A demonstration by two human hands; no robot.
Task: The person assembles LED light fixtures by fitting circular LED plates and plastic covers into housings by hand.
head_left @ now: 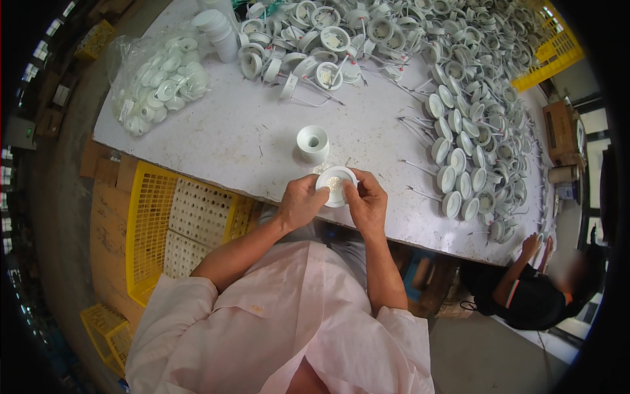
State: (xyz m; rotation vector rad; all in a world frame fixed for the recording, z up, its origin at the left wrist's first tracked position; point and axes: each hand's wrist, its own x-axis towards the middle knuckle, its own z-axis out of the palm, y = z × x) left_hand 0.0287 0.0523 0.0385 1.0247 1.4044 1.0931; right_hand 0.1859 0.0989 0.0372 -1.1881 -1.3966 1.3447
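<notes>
I hold a small round white lamp fitting [336, 184] with both hands over the near edge of the white table [249, 138]. My left hand [300, 202] grips its left side and my right hand [366, 201] grips its right side. Its face with pale dots points up at me. Just beyond it a white ring-shaped housing [313, 143] stands upright on the table, apart from my hands.
Rows of finished white fittings with wires [462, 157] fill the right side, a loose heap [341, 33] lies at the back. A clear bag of white rings [157, 82] sits far left. Yellow crates [164, 223] stand below left. Another person [531, 289] crouches at lower right.
</notes>
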